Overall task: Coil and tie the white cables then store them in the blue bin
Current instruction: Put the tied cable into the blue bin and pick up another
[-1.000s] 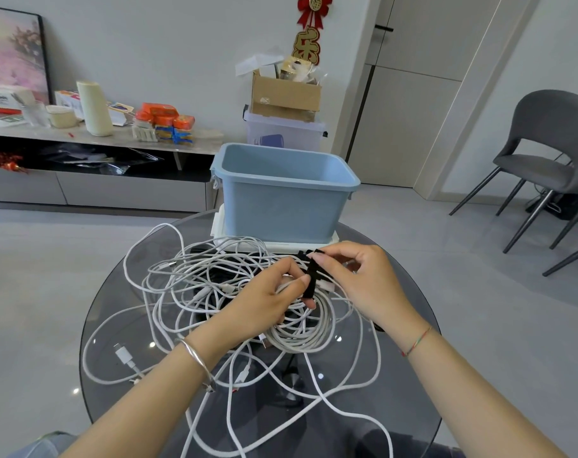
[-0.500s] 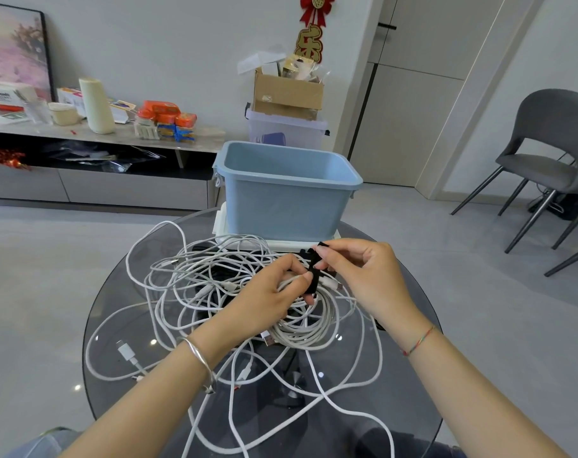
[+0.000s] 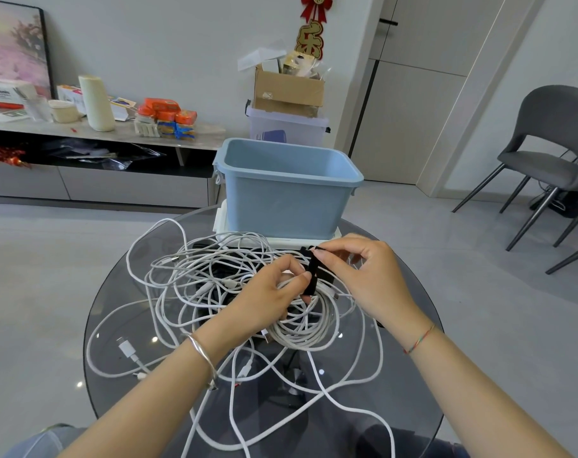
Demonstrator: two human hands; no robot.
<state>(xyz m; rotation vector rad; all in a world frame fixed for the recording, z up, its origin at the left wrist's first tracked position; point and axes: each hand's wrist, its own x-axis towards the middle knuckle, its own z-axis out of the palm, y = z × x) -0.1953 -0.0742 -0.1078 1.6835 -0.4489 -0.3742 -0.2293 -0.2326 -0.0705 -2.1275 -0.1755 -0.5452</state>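
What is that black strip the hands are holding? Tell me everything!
The black strap is a narrow, flat band, soft like fabric. It stands nearly upright across the far side of the coiled white cable. The right hand pinches its top end; the left hand, gripping the coil, touches its lower part.

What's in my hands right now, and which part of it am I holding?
The right hand pinches the black strap at its top end. The left hand grips the coiled white cable at the coil's top, where the strap crosses it.
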